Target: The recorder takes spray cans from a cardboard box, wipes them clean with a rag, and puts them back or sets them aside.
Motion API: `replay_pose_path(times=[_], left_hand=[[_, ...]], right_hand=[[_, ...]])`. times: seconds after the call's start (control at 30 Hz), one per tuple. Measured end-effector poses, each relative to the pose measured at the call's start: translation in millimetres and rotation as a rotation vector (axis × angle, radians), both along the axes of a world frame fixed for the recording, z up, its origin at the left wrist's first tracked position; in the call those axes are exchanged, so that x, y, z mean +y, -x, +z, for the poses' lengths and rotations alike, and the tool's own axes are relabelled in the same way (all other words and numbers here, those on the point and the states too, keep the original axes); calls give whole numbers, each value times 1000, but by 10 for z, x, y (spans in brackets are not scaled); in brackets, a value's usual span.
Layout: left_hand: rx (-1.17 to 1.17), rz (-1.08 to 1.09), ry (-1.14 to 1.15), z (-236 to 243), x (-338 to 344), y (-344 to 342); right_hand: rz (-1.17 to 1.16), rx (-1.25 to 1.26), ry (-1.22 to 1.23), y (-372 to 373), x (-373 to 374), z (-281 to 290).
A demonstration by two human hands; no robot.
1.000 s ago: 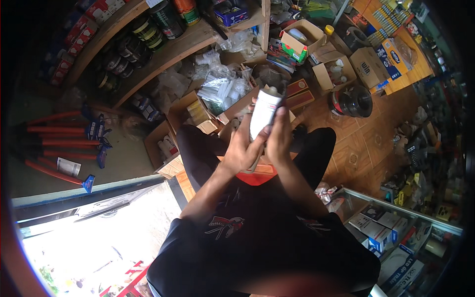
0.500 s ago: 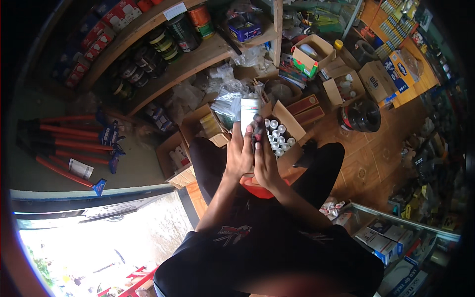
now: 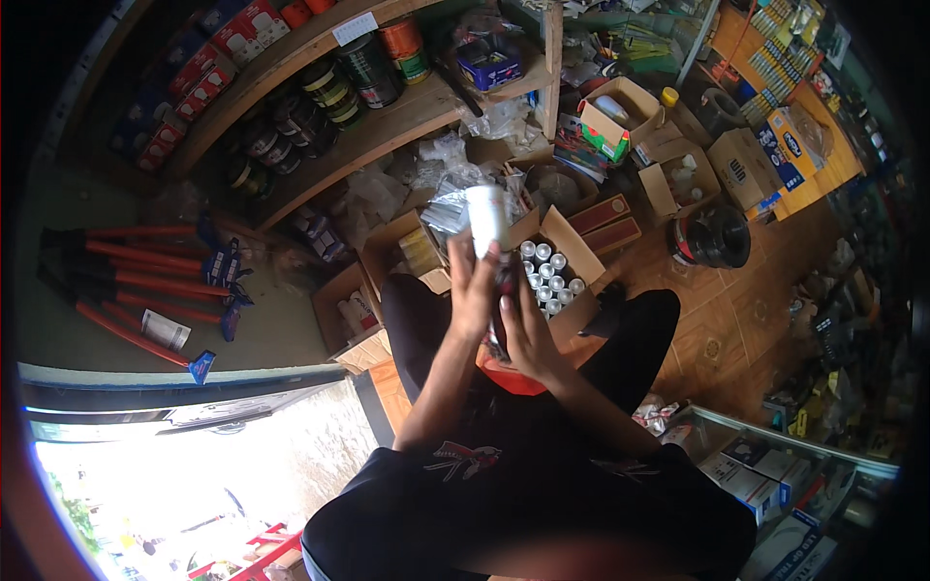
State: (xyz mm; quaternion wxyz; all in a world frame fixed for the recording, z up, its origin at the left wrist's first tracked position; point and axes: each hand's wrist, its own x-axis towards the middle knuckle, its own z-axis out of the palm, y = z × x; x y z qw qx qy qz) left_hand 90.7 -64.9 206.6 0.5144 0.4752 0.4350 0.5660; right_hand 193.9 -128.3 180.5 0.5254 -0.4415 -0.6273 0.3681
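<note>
- While both hands meet in front of the body, a white cylinder [image 3: 485,218] rises out from between them, its lower part covered by fingers.
- The left hand [image 3: 471,298] grasps the cylinder, fingers wrapped over its near part.
- Close against it on the right, the right hand [image 3: 528,339] has its fingers stretched along something dark [image 3: 505,281], its kind unclear; how firmly it grips, I cannot tell.
- The cylinder's long axis runs away from the person, leaning slightly left at the far end; its pale round end points forward, beyond the fingertips.
- Just beyond the right hand, an open carton [image 3: 572,239] holds rows of silver-ended cylinders [image 3: 556,283], round ends facing up.
- Left of the left hand and a little beyond is another open carton [image 3: 436,281].
- Beyond the hands lie clear plastic bags [image 3: 450,179].
- Well to the left, orange-handled tools [image 3: 165,281] rest on a grey surface [image 3: 281,334].
- Well to the right, a black coil [image 3: 715,235] sits on the tiled floor [image 3: 693,320].
- Farther off, beyond and left, a wooden shelf [image 3: 387,125] carries cans.
</note>
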Motion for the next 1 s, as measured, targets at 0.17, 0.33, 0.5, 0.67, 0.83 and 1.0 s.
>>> replay_pose_path(times=[0.17, 0.33, 0.5, 0.67, 0.83, 1.0], left_hand=[[-56, -212, 17, -418, -404, -89], [-602, -171, 339, -84, -96, 74], [-21, 19, -101, 14, 7, 25], [-18, -312, -151, -144, -363, -40], [-527, -238, 289, -35, -5, 88], [-43, -243, -99, -191, -142, -11]], right_hand=[[40, 486, 225, -332, 625, 58], [84, 244, 121, 28, 148, 99], [73, 218, 11, 41, 205, 107], [-59, 484, 264, -336, 594, 104], [-64, 188, 30, 113, 96, 13], [-50, 386, 356, -102, 228, -10]])
